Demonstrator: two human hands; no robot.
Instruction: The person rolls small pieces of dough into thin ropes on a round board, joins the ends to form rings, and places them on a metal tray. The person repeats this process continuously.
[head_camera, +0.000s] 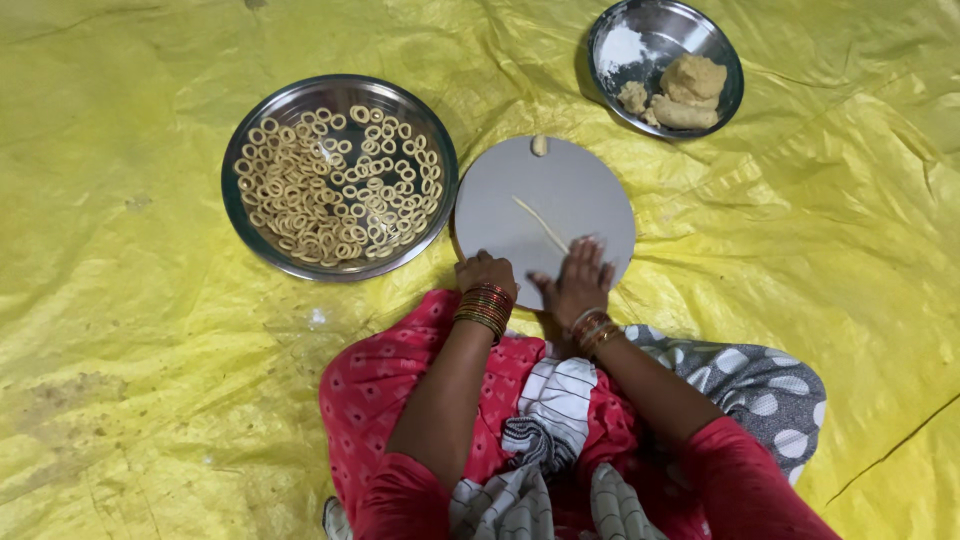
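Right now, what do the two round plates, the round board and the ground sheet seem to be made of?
The large plate of rings and the small plate of dough look like polished steel: silvery and reflective. The round board under the right hand is matte grey and smooth, perhaps stone or coated wood. The yellow sheet looks like plastic tarpaulin: glossy and creased.

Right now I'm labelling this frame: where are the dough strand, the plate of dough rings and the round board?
dough strand (540, 223), head view, middle of the thin strand.
plate of dough rings (238, 140), head view, bare left rim.
round board (585, 180), head view, bare grey surface at right.
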